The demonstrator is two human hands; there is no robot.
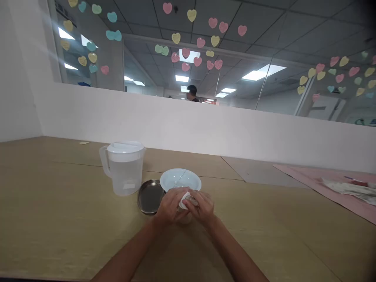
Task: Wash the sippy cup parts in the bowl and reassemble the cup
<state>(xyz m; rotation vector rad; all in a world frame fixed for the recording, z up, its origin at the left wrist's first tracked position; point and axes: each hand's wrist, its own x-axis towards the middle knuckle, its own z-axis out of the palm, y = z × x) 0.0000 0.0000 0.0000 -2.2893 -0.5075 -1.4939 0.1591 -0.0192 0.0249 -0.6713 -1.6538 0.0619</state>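
Observation:
Both hands close round a small white-capped container [184, 200] in front of me; its kind is hard to make out, since the fingers hide most of it. My left hand [170, 205] wraps the container from the left. From the right, my right hand [202, 205] has its fingers bent over the top, at the white cap. Just beyond the hands stands a pale blue bowl [180, 177], its near rim partly covered by them. A round metal dish [150, 197] lies left of the bowl, close to my left hand.
A lidded clear plastic pitcher [126, 172] holding clear liquid stands behind the metal dish. A pink cloth [329, 182] with white material and a pen-like item lies at the far right of the table [73, 227]. Beyond rises a white wall with a window above.

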